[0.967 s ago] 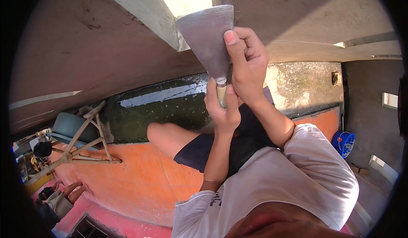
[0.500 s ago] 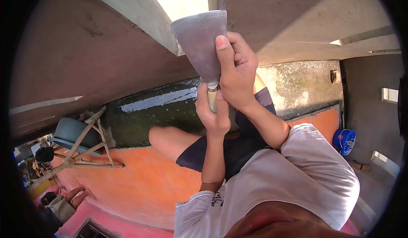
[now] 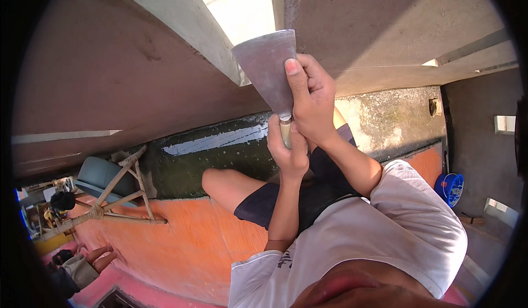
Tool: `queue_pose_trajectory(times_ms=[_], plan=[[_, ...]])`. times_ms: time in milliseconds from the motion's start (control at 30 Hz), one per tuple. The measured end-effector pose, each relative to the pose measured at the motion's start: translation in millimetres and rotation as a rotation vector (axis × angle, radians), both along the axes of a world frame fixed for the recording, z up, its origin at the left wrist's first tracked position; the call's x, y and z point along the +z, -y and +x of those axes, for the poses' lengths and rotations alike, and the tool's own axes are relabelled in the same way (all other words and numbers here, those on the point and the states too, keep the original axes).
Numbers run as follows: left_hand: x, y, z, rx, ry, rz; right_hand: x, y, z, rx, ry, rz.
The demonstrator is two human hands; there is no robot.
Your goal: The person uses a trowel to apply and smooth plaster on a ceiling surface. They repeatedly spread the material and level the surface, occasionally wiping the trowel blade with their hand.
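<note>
A wide metal scraper (image 3: 263, 71) with a pale handle (image 3: 286, 132) is held upright in the middle of the view. My left hand (image 3: 287, 150) is closed round the handle. Just above and right of it, my right hand (image 3: 311, 99) is closed on the right edge of the blade, its thumb pressed on the near face. Both hands are over my bent legs, the bare knee (image 3: 223, 179) showing at the left.
A dark wet concrete strip (image 3: 192, 179) borders an orange floor (image 3: 170, 242). A grey tub (image 3: 104, 179) sits by a wooden pole frame (image 3: 126, 201) at left. Another person's legs (image 3: 99, 258) show lower left; a blue bucket (image 3: 448, 190) stands at right, below concrete beams (image 3: 165, 17).
The scraper and both hands have moved lower in the picture, keeping the same grip. The surroundings have also shifted slightly downward as my view moved.
</note>
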State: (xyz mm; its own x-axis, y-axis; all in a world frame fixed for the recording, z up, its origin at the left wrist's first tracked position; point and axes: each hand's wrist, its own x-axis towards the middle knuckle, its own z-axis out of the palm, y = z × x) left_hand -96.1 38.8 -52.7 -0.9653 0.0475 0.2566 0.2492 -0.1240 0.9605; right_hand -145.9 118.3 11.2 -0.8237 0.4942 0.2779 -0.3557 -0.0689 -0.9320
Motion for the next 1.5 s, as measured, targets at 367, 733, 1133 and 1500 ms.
queue_pose_trajectory(times_ms=[367, 733, 1133, 1500], plan=[[36.0, -4.2, -2.0, 0.025, -0.011, 0.069, 40.3, -1.5, -4.3, 0.062, -0.062, -0.062], [104.0, -10.8, -15.8, -0.032, -0.108, 0.068, 116.4, -7.2, -4.6, 0.102, -0.148, -0.154], [9.2, 55.9, 44.4, -0.197, 0.027, -0.355, -39.5, -21.2, 103.3, 0.480, 0.284, -0.069], [-67.6, 117.9, 77.9, 0.193, 0.096, -0.224, -19.9, -68.3, 161.3, 0.267, 0.461, -0.307]])
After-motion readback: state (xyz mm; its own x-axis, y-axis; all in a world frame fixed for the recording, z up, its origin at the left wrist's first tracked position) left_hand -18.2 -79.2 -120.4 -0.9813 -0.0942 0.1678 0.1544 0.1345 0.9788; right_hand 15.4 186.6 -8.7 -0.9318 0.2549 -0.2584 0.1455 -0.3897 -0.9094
